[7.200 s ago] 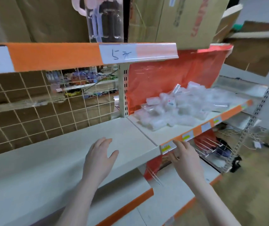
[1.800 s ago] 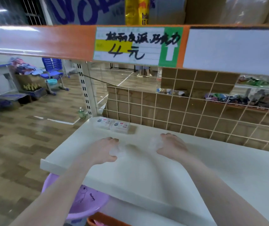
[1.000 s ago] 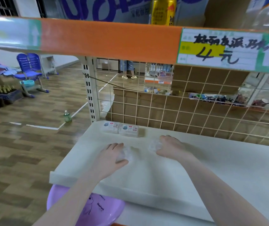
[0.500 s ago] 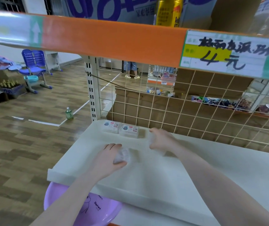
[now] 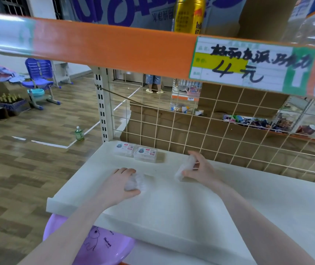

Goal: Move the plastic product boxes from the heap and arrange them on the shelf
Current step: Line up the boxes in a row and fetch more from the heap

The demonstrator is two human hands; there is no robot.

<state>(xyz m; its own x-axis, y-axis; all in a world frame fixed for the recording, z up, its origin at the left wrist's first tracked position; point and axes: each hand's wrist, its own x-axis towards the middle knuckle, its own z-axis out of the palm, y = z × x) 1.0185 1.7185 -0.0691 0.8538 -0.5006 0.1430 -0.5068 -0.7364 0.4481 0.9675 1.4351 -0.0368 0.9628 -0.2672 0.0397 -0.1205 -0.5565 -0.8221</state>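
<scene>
Currently mid-placement: left hand curls its fingers round a clear plastic box low over the shelf; right hand pinches a second box, tilted. Two placed boxes sit flat, touching, at the back-left corner by the wire grid. Next, probably: level each and butt it against that row; heap not in view.

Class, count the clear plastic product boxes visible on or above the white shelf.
4: two labelled clear plastic boxes side by side at the shelf's back left; one under the left hand; one held in the right hand. More may be hidden.
</scene>
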